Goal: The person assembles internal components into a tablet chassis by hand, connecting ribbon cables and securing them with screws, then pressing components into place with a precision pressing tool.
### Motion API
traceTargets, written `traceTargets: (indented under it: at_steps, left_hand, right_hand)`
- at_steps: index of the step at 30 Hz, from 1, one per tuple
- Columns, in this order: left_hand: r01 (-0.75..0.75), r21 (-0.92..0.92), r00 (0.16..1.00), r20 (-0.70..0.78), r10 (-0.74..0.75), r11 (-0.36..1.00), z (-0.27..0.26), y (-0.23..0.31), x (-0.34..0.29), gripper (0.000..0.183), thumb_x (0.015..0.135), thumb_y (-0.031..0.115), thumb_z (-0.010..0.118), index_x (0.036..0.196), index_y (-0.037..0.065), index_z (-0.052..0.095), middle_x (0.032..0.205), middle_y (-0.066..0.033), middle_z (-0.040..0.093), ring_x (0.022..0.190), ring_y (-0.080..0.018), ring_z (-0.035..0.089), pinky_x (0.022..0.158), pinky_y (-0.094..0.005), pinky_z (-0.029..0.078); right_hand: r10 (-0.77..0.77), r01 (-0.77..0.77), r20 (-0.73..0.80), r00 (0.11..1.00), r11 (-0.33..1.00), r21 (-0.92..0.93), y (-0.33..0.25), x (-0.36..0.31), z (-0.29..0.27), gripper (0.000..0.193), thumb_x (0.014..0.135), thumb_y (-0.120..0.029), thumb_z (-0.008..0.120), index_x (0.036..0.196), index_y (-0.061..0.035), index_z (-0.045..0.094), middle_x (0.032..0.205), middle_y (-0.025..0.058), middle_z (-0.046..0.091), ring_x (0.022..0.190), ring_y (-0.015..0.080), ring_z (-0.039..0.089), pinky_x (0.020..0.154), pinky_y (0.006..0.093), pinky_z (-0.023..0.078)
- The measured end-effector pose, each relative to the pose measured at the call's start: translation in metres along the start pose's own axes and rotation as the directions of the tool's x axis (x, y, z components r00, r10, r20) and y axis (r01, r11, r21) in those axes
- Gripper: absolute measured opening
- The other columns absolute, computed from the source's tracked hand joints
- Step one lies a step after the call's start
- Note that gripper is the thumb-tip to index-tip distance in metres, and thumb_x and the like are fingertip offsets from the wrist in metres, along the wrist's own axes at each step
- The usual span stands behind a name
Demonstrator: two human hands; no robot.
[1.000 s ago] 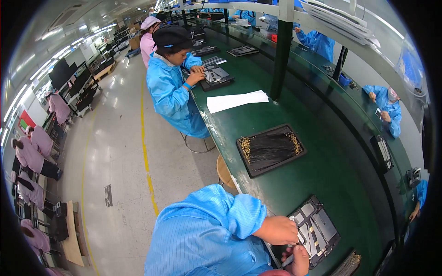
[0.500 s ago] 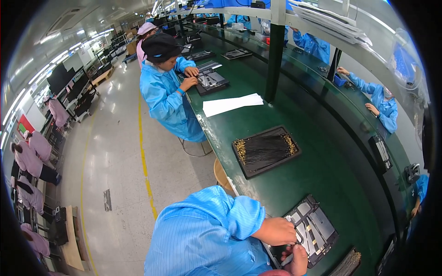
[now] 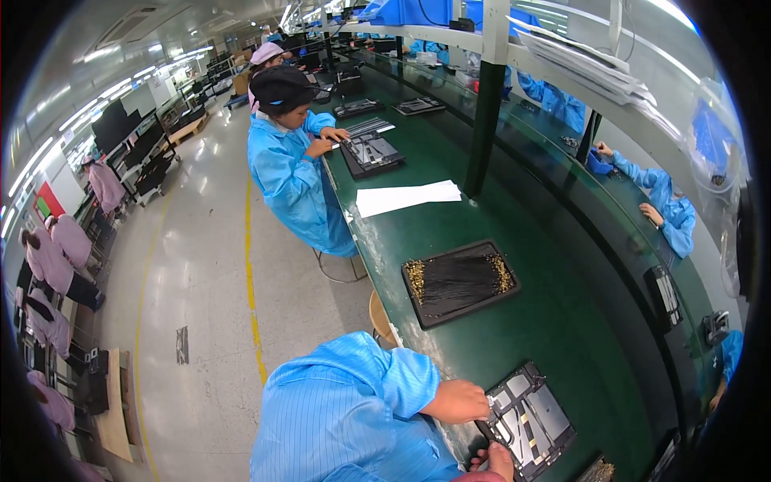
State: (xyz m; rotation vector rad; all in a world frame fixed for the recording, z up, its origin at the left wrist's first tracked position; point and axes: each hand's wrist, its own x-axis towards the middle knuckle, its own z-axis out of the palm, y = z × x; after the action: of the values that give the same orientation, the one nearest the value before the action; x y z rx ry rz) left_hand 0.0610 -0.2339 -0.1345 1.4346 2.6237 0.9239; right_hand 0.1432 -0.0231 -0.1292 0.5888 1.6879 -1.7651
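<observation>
A flat, opened electronic device [image 3: 549, 411], black-framed with silver and grey panels inside, lies on the green bench before me. My left hand [image 3: 459, 402] reaches from a blue sleeve to its left edge, fingers bent together at the frame; whatever is between the fingertips is hidden. Close below, my right hand [image 3: 498, 463] is at the device's near left corner, thumb and fingers drawn together, and anything pinched there is too small to make out. A black tray [image 3: 462, 281] of thin black cables with gold-coloured ends rests farther along the bench.
White paper strips [image 3: 408, 198] lie beyond the tray. A co-worker in blue [image 3: 293, 177] handles a similar device [image 3: 371, 153] farther up. A dark post [image 3: 485, 120] rises from the bench. Another cable bundle [image 3: 597, 470] sits at the near right, and a raised line [image 3: 594, 193] runs along the right.
My view has shifted slightly, so the bench things sit lower and farther left. My left hand has moved from over the device's inner parts to its left edge; my right hand stays near the corner.
</observation>
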Motion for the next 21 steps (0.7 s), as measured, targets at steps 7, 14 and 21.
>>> traceTargets:
  at_steps: [7, 14, 21]
  left_hand:
    - [0.053, -0.055, 0.999, 0.003, -0.053, 0.997, 0.002, -0.009, -0.004, 0.012, 0.079, 0.017, 0.046, 0.079, 0.006, 0.051, 0.08, -0.0075, 0.053, 0.078, -0.0236, 0.05, 0.067, -0.0333, 0.043]
    - [0.043, -0.063, 0.999, 0.017, -0.042, 0.997, 0.006, -0.014, -0.008, 0.013, 0.079, 0.017, 0.045, 0.079, 0.006, 0.051, 0.08, -0.0074, 0.053, 0.078, -0.0242, 0.05, 0.068, -0.0334, 0.042]
    - [0.047, -0.139, 0.999, -0.019, -0.05, 0.989, 0.017, -0.023, -0.019, 0.013, 0.079, 0.017, 0.046, 0.079, 0.005, 0.051, 0.079, -0.0074, 0.052, 0.076, -0.0241, 0.049, 0.068, -0.0344, 0.041]
  right_hand:
    - [-0.025, 0.009, -0.073, 0.997, 0.98, -0.199, -0.02, -0.002, 0.012, 0.027, 0.083, -0.028, 0.043, 0.081, -0.0024, 0.052, 0.068, 0.0055, 0.05, 0.057, 0.0145, 0.046, 0.051, 0.0269, 0.038]
    - [0.042, -0.054, -0.136, 0.99, 0.995, -0.085, -0.014, 0.008, 0.012, 0.033, 0.082, -0.032, 0.044, 0.086, 0.0002, 0.052, 0.071, 0.0071, 0.052, 0.058, 0.0156, 0.047, 0.052, 0.0278, 0.039]
    - [-0.016, -0.03, -0.194, 0.981, 0.972, -0.232, 0.008, 0.01, 0.01, 0.039, 0.082, -0.035, 0.045, 0.098, 0.0003, 0.05, 0.079, 0.0107, 0.056, 0.066, 0.0188, 0.052, 0.059, 0.0295, 0.043]
